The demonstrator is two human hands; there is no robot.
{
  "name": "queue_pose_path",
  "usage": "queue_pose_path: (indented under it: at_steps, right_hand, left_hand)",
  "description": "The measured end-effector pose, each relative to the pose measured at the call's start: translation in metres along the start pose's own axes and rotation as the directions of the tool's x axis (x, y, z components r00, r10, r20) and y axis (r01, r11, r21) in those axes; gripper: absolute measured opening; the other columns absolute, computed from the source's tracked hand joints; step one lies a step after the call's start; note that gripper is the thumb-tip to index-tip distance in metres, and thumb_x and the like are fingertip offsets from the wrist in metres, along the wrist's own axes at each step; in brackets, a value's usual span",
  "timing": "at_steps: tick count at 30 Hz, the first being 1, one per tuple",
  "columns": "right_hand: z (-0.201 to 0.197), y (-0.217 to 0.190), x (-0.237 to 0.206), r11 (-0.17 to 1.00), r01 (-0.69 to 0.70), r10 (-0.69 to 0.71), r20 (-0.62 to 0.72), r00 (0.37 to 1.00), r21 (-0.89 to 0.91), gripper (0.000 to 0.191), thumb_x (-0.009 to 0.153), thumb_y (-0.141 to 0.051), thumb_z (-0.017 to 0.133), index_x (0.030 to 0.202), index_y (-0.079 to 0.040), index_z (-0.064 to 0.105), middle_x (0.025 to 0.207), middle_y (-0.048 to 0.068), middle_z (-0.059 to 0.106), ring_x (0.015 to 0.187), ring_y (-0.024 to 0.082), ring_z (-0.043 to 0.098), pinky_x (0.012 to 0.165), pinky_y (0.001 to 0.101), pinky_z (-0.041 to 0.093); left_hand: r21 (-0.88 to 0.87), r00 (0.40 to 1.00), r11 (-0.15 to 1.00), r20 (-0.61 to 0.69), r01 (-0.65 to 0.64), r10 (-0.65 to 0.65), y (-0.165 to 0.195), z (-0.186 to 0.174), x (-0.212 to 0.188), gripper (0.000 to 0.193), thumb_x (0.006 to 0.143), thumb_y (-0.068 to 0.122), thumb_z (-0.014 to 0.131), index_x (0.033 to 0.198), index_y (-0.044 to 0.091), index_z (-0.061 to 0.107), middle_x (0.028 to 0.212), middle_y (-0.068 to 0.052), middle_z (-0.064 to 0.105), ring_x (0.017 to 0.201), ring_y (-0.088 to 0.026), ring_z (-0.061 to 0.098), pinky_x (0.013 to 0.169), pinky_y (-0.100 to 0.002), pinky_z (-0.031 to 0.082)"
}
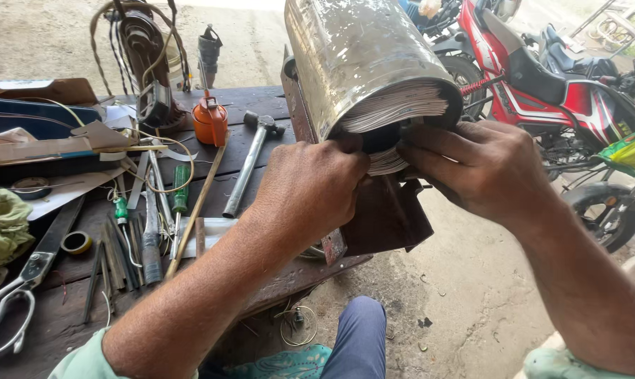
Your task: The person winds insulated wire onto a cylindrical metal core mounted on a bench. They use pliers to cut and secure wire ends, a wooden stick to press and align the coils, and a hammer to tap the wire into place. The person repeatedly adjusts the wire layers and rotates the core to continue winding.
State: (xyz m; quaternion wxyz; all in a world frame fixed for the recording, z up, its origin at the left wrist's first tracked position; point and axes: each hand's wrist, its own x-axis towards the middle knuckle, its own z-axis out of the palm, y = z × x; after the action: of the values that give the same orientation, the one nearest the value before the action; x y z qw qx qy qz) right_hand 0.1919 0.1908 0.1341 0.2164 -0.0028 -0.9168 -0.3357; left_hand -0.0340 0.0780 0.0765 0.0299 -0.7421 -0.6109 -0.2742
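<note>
A: What do the hands hold?

B: Both hands are at the open end of a big metal tube (359, 56). It is shiny and scratched, and it sits at the edge of the dark wooden counter (261, 119). Thin white paper strips (394, 112) stick out of its end.

A: What is the left hand doing?

B: The left hand (307, 189) has its fingers curled and pressed on the strips at the tube's rim.

A: And the right hand?

B: The right hand (475, 168) pinches the strips with its fingers (419, 151) from the other side. The two hands nearly touch.

A: What else is on the counter?

B: A hammer (254, 158) lies near the tube. Beside it stands a small orange can (210, 121). A green screwdriver (181, 189) and big scissors (15, 288) lie further left.

A: And behind?

B: A red motorbike (542, 91) stands on the ground.
</note>
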Motion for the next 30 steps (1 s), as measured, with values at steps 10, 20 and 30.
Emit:
queue_pose_path:
  at_steps: [10, 20, 30]
  right_hand:
    - [0.005, 0.007, 0.026, 0.983, 0.111, -0.116, -0.023, 0.993, -0.147, 0.007, 0.082, -0.024, 0.083, 0.086, -0.019, 0.08, 0.098, -0.001, 0.079, 0.061, 0.009, 0.063, 0.046, 0.0284, 0.037]
    - [0.022, 0.002, -0.005, 0.993, -0.103, 0.111, -0.138, 0.984, 0.062, 0.018, 0.082, -0.022, 0.089, 0.085, -0.009, 0.076, 0.094, 0.007, 0.077, 0.077, 0.02, 0.073, 0.06, 0.0365, 0.053]
    - [0.028, -0.039, -0.006, 0.42, -0.694, 0.874, -0.054, 0.483, 0.585, 0.037, 0.093, -0.023, 0.084, 0.115, -0.003, 0.064, 0.079, 0.009, 0.07, 0.066, 0.01, 0.066, 0.058, 0.0262, 0.051]
  left_hand:
    - [-0.08, 0.996, 0.996, -0.087, -0.029, 0.022, -0.007, 0.001, -0.006, 0.009, 0.084, 0.02, 0.069, 0.084, 0.012, 0.073, 0.075, -0.011, 0.073, 0.062, -0.033, 0.074, 0.05, -0.049, 0.057]
    - [-0.031, 0.993, 0.997, -0.094, -0.077, 0.074, -0.007, 0.018, -0.009, 0.011, 0.079, 0.016, 0.071, 0.089, 0.012, 0.073, 0.07, -0.008, 0.071, 0.058, -0.025, 0.073, 0.046, -0.044, 0.057]
    - [0.059, 0.995, 0.995, -0.068, 0.082, -0.078, 0.018, 0.012, -0.005, 0.009, 0.092, 0.015, 0.069, 0.088, 0.01, 0.074, 0.073, -0.011, 0.073, 0.062, -0.023, 0.073, 0.055, -0.039, 0.059]
